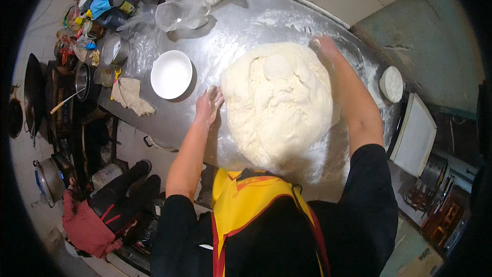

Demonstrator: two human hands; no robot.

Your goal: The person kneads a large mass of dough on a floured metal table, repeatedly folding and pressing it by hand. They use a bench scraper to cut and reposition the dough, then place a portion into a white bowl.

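A very large mass of pale dough (280, 104) lies on a floured metal worktable (246, 19) in front of me. At its left edge is my left hand (209, 104), fingers bent and dusted with flour, nothing seen in it. My right hand (324, 46) is at the dough's upper right edge, low over the table; its fingers are partly hidden, so I cannot tell whether they hold anything. A white bowl (171, 74) stands left of my left hand. Loose flour is spread above and to the right of the dough.
Clear plastic bags (180, 11) lie at the upper left, near bottles (125, 5) and a metal pot (115, 49). A beige cloth (131, 96) rests on the left edge. A container of white powder (392, 84) stands far right. Another person (90, 227) is at the lower left, near a stove.
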